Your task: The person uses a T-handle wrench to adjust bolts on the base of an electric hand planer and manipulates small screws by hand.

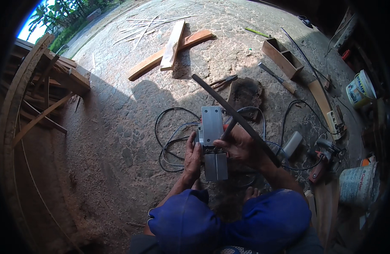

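Blue-clad knees [184, 216] are drawn up and spread, which probably leaves room for both hands to work close to the body. Just beyond them, near the middle of the view, the planer [212, 132] is held sole upward; this attitude bares its two metal plates and the gap between them. Whether it bears on the floor [114, 169] or is lifted is hidden. The left hand [192, 158] is cupped along the planer's left side, presumably to steady it; how far its fingers wrap underneath cannot be told. The right hand [241, 146] grasps the stem of a dark T-bar [237, 119] close to the gap, a hold that seems to favour control. The long crosspiece slants over the right forearm and would offer leverage; the stem's tip is masked, so contact with the planer is uncertain.

Loose cables [159, 139] loop on both sides, their slack apparently letting the planer be turned freely. Farther on lies a dark block [247, 91], with pliers [224, 81] beside its upper left edge. To the right, a chisel [278, 78] points its wooden handle nearward, convenient for reaching. Past it, a box [279, 59] shows open compartments, suited to small tools. Farthest, one plank [174, 45] lies across another, and thin strips [160, 22] are strewn beyond, seemingly out of the way.
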The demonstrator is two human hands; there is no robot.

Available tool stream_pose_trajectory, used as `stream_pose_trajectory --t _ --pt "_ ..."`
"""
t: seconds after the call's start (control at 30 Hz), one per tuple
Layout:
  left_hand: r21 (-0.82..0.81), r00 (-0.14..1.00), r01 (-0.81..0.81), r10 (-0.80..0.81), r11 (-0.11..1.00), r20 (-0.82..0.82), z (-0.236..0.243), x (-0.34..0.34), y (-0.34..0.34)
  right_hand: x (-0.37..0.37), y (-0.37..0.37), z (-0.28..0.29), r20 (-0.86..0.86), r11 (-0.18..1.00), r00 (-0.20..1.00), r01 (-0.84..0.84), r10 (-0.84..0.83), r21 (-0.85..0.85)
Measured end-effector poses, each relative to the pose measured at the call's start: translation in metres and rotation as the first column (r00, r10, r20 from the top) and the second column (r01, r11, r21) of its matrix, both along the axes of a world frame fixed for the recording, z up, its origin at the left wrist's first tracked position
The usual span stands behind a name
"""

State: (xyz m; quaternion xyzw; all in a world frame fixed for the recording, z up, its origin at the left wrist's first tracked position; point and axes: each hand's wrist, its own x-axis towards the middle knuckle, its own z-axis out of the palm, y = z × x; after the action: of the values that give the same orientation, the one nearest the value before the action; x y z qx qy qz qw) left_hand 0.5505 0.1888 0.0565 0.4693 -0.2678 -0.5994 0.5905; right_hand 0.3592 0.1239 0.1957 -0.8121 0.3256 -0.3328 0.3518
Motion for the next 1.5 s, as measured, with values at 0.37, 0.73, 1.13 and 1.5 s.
stream_pose_trajectory --t 0.37,0.73,1.13,1.5 --pt "0.002 0.995 0.029 -0.029 1.000 0.100 -0.006 0.000 -0.004 0.082 -0.040 -0.047 0.524 0.778 0.829 -0.196 -0.194 0.597" --pt "-0.034 0.998 0.004 -0.002 0.999 0.064 0.006 0.000 0.000 0.025 -0.009 0.017 0.217 0.906 0.976 -0.086 -0.007 0.415" --pt "0.011 0.989 -0.032 0.030 0.999 0.148 0.005 -0.004 -0.006 0.025 0.006 0.002 0.075 0.990 0.997 -0.037 0.026 0.140" --pt "0.009 0.999 0.006 -0.007 1.000 0.032 0.003 0.001 0.000 0.020 -0.012 0.010 0.147 0.930 0.973 -0.217 0.181 0.297"
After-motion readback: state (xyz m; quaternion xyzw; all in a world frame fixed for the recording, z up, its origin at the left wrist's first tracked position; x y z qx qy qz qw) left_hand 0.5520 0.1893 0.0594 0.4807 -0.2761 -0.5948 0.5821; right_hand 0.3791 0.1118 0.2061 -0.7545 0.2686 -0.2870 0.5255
